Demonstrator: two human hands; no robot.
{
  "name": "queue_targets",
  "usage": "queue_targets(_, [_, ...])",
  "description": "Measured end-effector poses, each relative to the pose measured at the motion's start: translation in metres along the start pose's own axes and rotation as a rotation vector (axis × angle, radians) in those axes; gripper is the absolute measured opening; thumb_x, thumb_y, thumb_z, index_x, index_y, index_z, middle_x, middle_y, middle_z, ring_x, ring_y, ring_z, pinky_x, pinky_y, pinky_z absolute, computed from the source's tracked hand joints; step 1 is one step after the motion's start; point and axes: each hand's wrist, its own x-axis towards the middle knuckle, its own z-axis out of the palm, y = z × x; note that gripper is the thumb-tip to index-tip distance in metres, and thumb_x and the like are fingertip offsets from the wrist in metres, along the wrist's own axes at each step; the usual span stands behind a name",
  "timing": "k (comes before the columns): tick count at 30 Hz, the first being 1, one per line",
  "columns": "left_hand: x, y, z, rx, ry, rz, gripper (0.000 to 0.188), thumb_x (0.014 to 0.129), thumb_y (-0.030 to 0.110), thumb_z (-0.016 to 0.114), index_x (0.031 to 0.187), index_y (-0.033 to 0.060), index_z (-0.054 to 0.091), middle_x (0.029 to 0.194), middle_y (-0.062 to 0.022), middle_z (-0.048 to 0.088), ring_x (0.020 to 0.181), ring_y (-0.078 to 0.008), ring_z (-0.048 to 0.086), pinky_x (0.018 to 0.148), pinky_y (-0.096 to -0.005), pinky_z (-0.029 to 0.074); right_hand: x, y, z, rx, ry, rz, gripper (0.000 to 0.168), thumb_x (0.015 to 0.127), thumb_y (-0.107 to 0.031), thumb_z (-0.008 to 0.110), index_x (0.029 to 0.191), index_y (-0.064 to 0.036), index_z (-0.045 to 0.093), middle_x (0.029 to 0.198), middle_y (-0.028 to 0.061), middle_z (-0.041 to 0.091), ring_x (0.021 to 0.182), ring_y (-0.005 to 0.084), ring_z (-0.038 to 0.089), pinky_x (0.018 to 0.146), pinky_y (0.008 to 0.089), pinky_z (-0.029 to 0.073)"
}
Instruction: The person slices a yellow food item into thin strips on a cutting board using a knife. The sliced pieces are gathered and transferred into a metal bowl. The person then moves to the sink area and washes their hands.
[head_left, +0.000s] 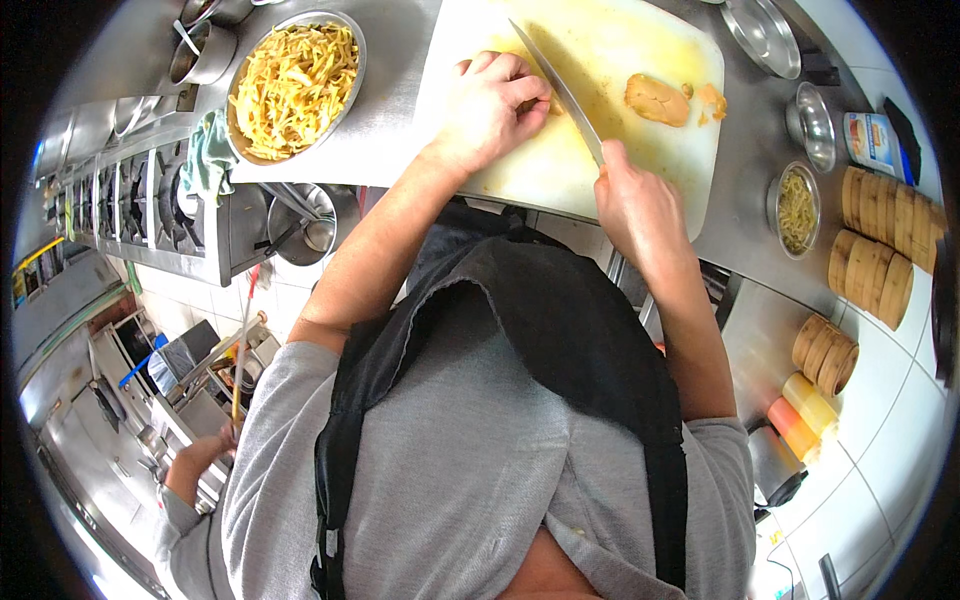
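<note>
On the yellow-stained white cutting board, my left hand has its fingers curled over a small pale-brown piece of food, mostly hidden beneath them. My right hand grips the handle of a kitchen knife, whose blade slants up and left beside my left fingertips. Right of the blade lies a larger tan piece of food, with small scraps beside it. A metal bowl heaped with yellow shredded food stands left of the board.
Metal bowls, one holding pale shreds, line the right counter near stacked bamboo steamers. A green cloth hangs by the stove at left. At lower left, another person's hand holds a long-handled tool.
</note>
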Motion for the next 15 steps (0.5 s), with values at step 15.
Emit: queue_targets(15, [0.001,0.000,0.001,0.016,-0.017,0.004,0.014,0.085,0.023,0.081,0.099,0.0230,0.078,0.105,0.0023,0.066,0.107,-0.0234,0.063,0.100,-0.0458,0.047,0.000,-0.006,-0.002,-0.004,-0.072,0.055,0.014,0.100,-0.011,0.053,0.111,-0.004,0.050,0.080,0.0318,0.069,0.080,0.0522,0.068,0.074,0.0626,0.051])
